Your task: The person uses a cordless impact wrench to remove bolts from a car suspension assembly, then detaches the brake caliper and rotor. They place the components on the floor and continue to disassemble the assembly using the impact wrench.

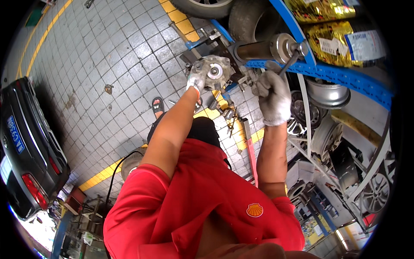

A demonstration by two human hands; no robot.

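My left hand (pixel 196 79), in a pale work glove, grips the near left edge of a grey cast-metal hub part (pixel 222 77). That part has a bright round ring around its centre and rests against a dark metal press frame (pixel 226 51). My right hand (pixel 274 100), gloved as well and smudged dark on the fingers, is closed around the lower end of a metal lever (pixel 290 63). The lever runs up to the round end of a thick press cylinder (pixel 258 50), which lies sideways beyond the hub part. My glove hides the lever's tip.
Several loose metal tools (pixel 228 113) lie below the hub part, near a red bar (pixel 251 155). A blue rack (pixel 345 76) with wrapped tyres (pixel 330 43) and wheel rims (pixel 327 93) stands on the right. Tyres (pixel 254 19) sit beyond the press. A dark car (pixel 28 146) is at left.
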